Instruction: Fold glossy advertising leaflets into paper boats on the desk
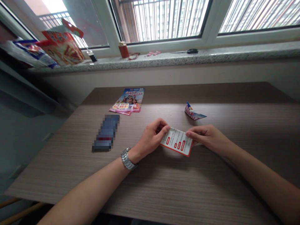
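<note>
Between my two hands is a small rectangular paper leaflet, white with red labels, printed text and a red lower border. My left hand, with a metal watch on its wrist, pinches the leaflet's left edge. On the right edge, my right hand grips it between thumb and fingers. Just beyond my right hand lies a folded paper boat with colourful print. The leaflet is tilted slightly; whether it touches the table I cannot tell.
Several colourful flyers lie in a stack at the table's back left, with a blurred-out phone-like dark object nearer. On the windowsill stand snack packages, a red container and dark-handled scissors.
</note>
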`<action>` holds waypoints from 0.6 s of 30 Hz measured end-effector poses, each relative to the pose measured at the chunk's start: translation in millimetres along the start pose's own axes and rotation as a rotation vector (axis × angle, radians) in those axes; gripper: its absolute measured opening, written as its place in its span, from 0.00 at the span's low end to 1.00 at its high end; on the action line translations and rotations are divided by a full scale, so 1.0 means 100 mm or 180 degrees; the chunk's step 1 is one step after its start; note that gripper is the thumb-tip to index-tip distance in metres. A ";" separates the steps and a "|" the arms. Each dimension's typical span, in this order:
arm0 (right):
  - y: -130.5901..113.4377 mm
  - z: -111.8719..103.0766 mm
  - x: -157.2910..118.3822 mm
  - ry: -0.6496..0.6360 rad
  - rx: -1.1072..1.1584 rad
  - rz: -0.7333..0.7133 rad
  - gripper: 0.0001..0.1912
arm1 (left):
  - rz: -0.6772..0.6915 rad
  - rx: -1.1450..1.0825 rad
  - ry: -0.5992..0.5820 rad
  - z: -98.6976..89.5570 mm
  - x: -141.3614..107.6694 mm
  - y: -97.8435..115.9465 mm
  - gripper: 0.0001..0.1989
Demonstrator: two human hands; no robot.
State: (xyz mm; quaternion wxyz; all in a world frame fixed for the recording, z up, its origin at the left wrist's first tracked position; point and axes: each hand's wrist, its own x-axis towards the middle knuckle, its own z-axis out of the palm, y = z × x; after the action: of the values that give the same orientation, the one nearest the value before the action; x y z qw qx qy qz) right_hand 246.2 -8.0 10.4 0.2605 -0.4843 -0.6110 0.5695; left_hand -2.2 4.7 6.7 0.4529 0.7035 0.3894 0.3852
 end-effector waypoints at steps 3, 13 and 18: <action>0.00 0.00 0.00 -0.0031 0.0034 -0.0032 0.23 | -0.0033 -0.0016 0.0029 -0.01 0.00 0.01 0.12; 0.02 -0.03 -0.03 -0.0155 -0.0695 -0.0394 0.21 | 0.0011 0.0604 -0.0267 -0.03 -0.01 -0.01 0.08; 0.02 0.02 -0.03 -0.0149 -0.1242 -0.0511 0.20 | 0.0295 0.0931 -0.0673 -0.02 -0.03 0.06 0.07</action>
State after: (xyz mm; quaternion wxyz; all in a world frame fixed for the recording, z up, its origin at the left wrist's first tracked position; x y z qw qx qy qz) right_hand 245.9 -11.8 8.6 0.1921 -0.4620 -0.7521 0.4289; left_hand -3.8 0.6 12.1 0.3659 0.8156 0.3586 0.2689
